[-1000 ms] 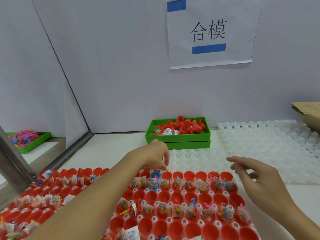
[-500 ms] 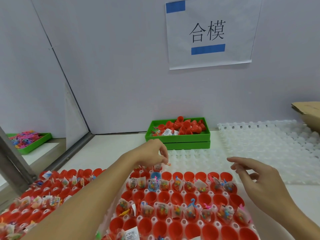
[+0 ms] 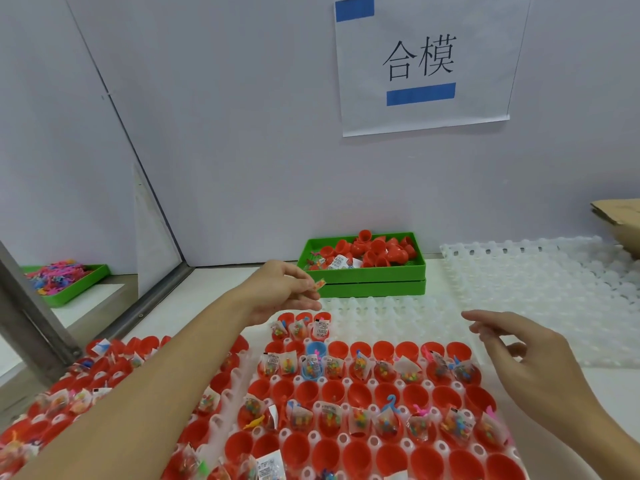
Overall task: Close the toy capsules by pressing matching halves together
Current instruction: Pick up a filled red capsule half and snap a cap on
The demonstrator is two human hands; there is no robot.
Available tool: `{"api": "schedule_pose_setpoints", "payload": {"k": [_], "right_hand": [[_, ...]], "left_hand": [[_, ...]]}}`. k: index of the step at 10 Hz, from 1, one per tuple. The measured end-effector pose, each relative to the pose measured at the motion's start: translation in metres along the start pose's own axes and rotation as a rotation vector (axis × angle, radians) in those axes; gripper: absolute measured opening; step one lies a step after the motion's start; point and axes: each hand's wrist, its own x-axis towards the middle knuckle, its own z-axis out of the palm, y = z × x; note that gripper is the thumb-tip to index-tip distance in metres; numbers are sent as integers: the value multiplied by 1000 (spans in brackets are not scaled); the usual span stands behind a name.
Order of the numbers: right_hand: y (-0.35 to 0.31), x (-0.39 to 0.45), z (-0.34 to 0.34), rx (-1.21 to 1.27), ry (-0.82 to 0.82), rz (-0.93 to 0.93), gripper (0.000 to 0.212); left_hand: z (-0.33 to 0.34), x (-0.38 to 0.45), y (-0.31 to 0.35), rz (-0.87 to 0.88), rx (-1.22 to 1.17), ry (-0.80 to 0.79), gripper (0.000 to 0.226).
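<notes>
Head view: a small packet [image 3: 319, 285], lifted clear of the red capsule halves [image 3: 360, 393], is pinched by the left hand [image 3: 280, 292]; the right hand [image 3: 519, 351] hovers, fingers relaxed; no capsule closed yet.

Bare hands: two, the left hand [image 3: 280, 292] and the right hand [image 3: 526, 355].
Small orange toy packet pinched in the left hand's fingertips [image 3: 319, 285]: one.
Green plastic trays stacked at the back wall, holding loose red capsule halves [image 3: 363, 277]: two, one on the other.
Green plastic tray of mixed coloured toys at far left [image 3: 74, 289]: one.
Blue plastic capsule halves among the red ones [image 3: 316, 348]: two.
Red plastic capsule halves seated in the white moulded holder tray [image 3: 332, 391]: too many to count surely; eight across in the row nearest the back.
White paper sign on the wall [image 3: 426, 64]: one, with two blue bars.
Brown cardboard box at the right edge [image 3: 620, 223]: one.
</notes>
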Motion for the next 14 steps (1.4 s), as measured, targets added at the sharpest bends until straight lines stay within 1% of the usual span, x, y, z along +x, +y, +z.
{"api": "schedule_pose_setpoints", "payload": {"k": [1,2,3,5,6,8,9,10,14], "right_hand": [[0,-1,0,-5,-2,-4,47],[0,-1,0,-11,-4,-5,47],[1,-2,1,-8,-4,-4,47],[3,-2,2,-18,0,-7,46],[4,-2,2,-25,13,-9,46],[6,-2,4,-38,24,-8,47],[6,-2,4,-39,25,-8,48],[6,-1,4,-39,27,-10,48],[5,-1,3,-8,15,-12,46]], "left_hand": [[-4,-2,-4,5,-42,-4,3],[-6,-5,-6,58,18,20,11],[-7,-7,-6,106,131,35,17],[-7,-7,-7,135,266,92,19],[-8,-8,-7,167,375,86,10],[-2,-15,-5,223,578,-69,14],[6,-14,-6,255,649,-86,12],[14,-12,-9,288,771,-96,12],[30,-4,-15,281,1013,-126,9]]}}
